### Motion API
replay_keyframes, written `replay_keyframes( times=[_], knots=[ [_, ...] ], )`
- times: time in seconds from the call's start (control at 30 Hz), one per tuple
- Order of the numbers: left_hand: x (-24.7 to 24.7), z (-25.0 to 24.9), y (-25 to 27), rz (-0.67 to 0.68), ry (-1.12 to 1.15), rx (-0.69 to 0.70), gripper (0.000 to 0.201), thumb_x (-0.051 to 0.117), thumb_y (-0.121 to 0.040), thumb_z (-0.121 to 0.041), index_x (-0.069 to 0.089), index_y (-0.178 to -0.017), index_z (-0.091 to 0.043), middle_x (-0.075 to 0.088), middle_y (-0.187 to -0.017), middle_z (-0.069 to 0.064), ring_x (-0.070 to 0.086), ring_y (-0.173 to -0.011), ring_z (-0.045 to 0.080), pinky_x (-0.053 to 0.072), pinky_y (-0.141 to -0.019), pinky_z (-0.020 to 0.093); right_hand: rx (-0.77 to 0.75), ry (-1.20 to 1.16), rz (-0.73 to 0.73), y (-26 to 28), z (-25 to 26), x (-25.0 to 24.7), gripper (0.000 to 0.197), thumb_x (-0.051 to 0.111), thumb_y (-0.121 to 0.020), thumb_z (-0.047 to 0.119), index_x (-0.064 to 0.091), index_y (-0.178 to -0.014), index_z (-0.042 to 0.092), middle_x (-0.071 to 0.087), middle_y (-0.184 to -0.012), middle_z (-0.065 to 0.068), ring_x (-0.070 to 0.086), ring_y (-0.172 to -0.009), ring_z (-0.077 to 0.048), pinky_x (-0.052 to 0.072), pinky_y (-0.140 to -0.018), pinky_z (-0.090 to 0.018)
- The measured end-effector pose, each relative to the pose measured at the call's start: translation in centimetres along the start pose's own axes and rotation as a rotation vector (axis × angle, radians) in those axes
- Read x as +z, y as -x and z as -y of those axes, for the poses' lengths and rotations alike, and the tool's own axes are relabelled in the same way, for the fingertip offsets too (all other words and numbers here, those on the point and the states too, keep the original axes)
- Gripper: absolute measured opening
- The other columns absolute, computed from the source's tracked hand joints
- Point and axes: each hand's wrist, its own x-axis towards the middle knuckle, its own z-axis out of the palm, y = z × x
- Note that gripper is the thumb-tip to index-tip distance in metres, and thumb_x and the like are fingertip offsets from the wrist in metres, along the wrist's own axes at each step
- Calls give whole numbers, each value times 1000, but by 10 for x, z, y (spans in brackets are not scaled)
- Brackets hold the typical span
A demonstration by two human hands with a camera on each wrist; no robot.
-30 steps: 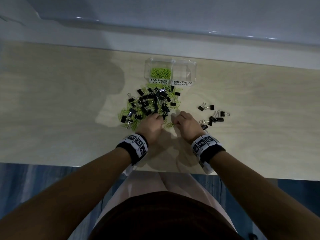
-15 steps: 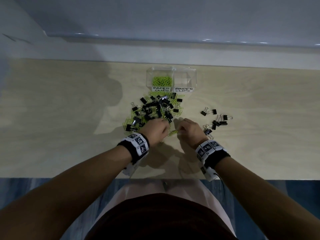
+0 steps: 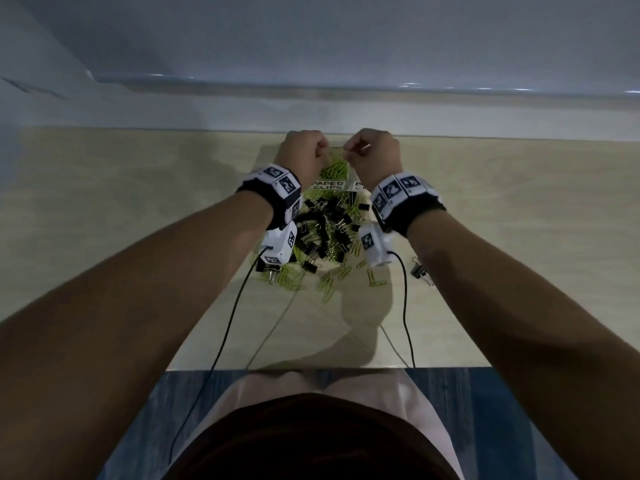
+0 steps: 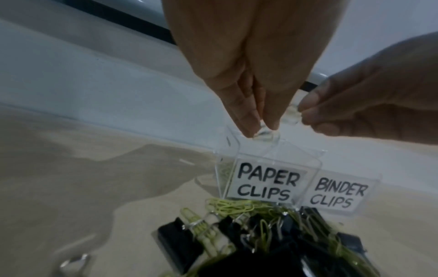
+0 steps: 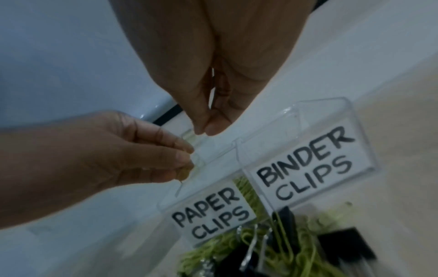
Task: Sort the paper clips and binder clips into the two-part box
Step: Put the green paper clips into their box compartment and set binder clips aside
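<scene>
A clear two-part box (image 3: 327, 185) stands at the back of the table, labelled PAPER CLIPS (image 4: 267, 180) on the left and BINDER CLIPS (image 5: 305, 161) on the right. Green paper clips (image 3: 334, 169) lie in the left part. Both hands hover over that part. My left hand (image 3: 323, 156) (image 4: 260, 129) pinches a blurred green paper clip (image 4: 264, 134) between its fingertips. My right hand (image 3: 348, 154) (image 5: 203, 132) pinches another paper clip (image 5: 189, 137), right beside the left hand. A mixed pile of black binder clips and green paper clips (image 3: 325, 233) lies just in front of the box.
Loose paper clips (image 3: 341, 271) trail from the pile toward me. A binder clip (image 3: 420, 271) shows under my right forearm. Cables (image 3: 405, 306) hang from both wrist cameras over the table. A pale ledge (image 3: 311, 109) runs close behind the box.
Both hands rose from the near edge of the pile and moved forward over the box's paper clip part, each carrying a paper clip. The head view has come closer.
</scene>
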Motion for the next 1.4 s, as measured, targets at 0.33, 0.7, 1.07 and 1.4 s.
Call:
replay_keyframes(
  times=[0.33, 0.7, 1.07, 1.4],
  knots=[
    [53, 20, 71, 408, -268, 414, 28, 51, -90, -1, 64, -113, -11, 59, -111, 7, 52, -102, 24, 46, -89, 38, -222, 439, 340, 68, -69, 5, 15, 56, -80, 1, 68, -86, 9, 58, -85, -1, 54, -76, -18, 54, -76, -35],
    [65, 39, 82, 460, -431, 470, 27, 59, -88, -11, 60, -115, -7, 49, -122, 7, 39, -114, 24, 48, -89, 41, -178, 467, 344, 81, -88, 11, 18, 57, -80, 0, 65, -91, 11, 49, -107, -9, 52, -95, -29, 51, -76, -39],
    [40, 65, 107, 171, -336, 455, 20, 58, -87, -13, 62, -105, -4, 59, -108, 11, 51, -101, 28, 45, -89, 40, -40, 84, 14, 110, -105, -17, 13, 50, -86, -7, 58, -84, 3, 54, -94, -12, 54, -80, -22, 44, -71, -26],
    [86, 13, 98, 332, -330, 237, 30, 54, -88, -24, 54, -113, -8, 55, -116, 8, 46, -109, 25, 41, -95, 36, 25, 497, 132, 103, -133, -49, 19, 51, -79, -7, 63, -89, 4, 58, -91, -18, 51, -86, -37, 43, -69, -37]
  ],
)
